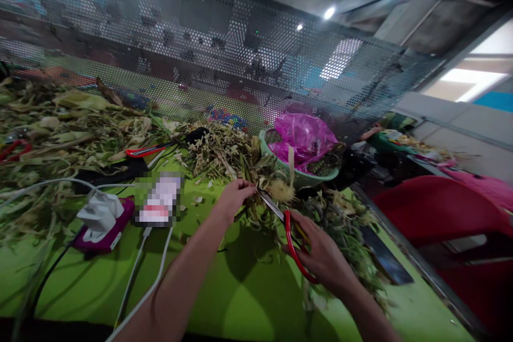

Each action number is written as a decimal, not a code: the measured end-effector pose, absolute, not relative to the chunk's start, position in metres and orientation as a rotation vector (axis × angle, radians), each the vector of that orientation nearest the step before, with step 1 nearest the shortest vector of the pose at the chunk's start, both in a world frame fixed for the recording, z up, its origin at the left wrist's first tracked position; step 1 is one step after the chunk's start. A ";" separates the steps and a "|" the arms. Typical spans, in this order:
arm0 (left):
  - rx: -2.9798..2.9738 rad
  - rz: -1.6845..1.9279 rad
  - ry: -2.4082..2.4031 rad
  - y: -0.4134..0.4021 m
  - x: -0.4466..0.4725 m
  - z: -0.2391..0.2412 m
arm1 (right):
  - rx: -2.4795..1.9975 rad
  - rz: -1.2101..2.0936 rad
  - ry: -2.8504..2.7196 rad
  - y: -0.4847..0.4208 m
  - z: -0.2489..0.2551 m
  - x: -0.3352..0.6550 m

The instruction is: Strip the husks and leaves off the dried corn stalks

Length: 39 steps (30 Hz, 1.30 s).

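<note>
My right hand (pixel 320 251) grips a pair of scissors (pixel 273 206) by its red handles, blades pointing up and left. The blade tips reach the fingers of my left hand (pixel 233 200), which are pinched together on a dried plant (pixel 250 204); the exact part they hold is partly hidden. A pale, fuzzy round flower head (pixel 281 191) sits just beyond the blades. Withered leaves and stems hang below and around both hands over the green tabletop (pixel 248 299). I cannot tell whether the blades are closed on a stem.
A pale green basket (pixel 320 177) with a purple plastic bag (pixel 304 139) stands behind my hands. Dried plants (pixel 72 123) pile up at left. A phone (pixel 159 200), a purple power strip (pixel 98 238) with cables, and a red-handled cutter (pixel 144 150) lie left. A red chair (pixel 436 208) is right.
</note>
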State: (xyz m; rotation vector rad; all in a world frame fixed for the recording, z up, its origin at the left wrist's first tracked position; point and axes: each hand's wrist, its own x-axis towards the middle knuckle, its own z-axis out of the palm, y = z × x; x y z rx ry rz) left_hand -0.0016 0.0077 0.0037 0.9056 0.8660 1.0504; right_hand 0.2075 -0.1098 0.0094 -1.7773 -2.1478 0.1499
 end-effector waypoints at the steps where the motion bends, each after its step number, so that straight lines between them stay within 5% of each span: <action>1: 0.927 1.053 0.872 0.008 -0.001 0.003 | -1.772 0.112 -2.157 -0.109 0.009 0.208; 22: 1.256 1.022 0.891 0.019 0.007 -0.023 | -1.778 -0.291 -2.247 -0.105 0.007 0.211; 39: 0.653 0.971 0.707 0.009 0.000 0.002 | -1.754 0.498 -1.775 -0.106 0.016 0.209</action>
